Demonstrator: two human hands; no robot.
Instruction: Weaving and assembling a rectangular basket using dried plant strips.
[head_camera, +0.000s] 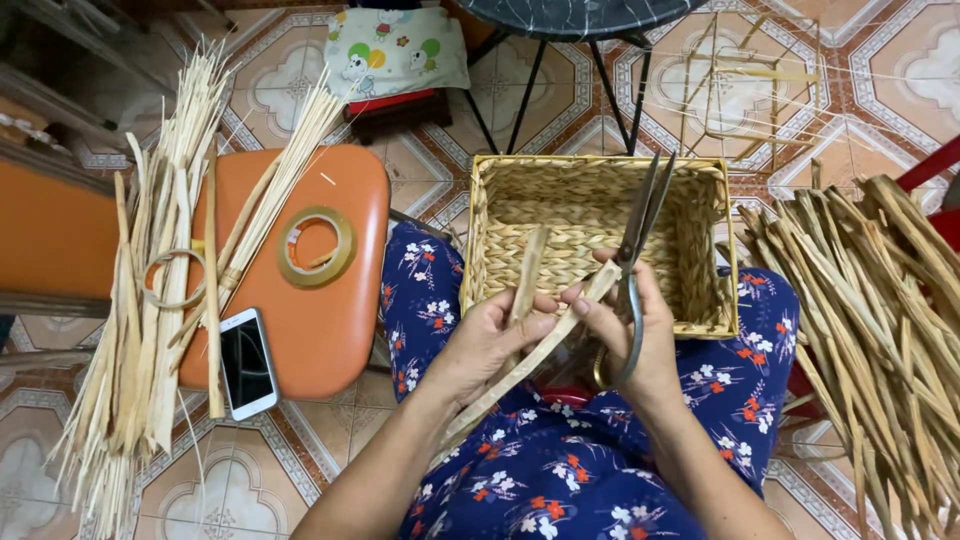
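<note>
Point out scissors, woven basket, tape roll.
scissors (640, 215), head view, on the blades.
woven basket (585, 163), head view, on the far rim.
tape roll (345, 245), head view, on its right band.

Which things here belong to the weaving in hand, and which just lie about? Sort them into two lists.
In use:
left hand holding dried strips
right hand holding scissors
woven basket on the lap
pile of dried stalks at the right
pale split strips at the left

Lying about:
tape roll
phone
orange stool
cushion
</note>
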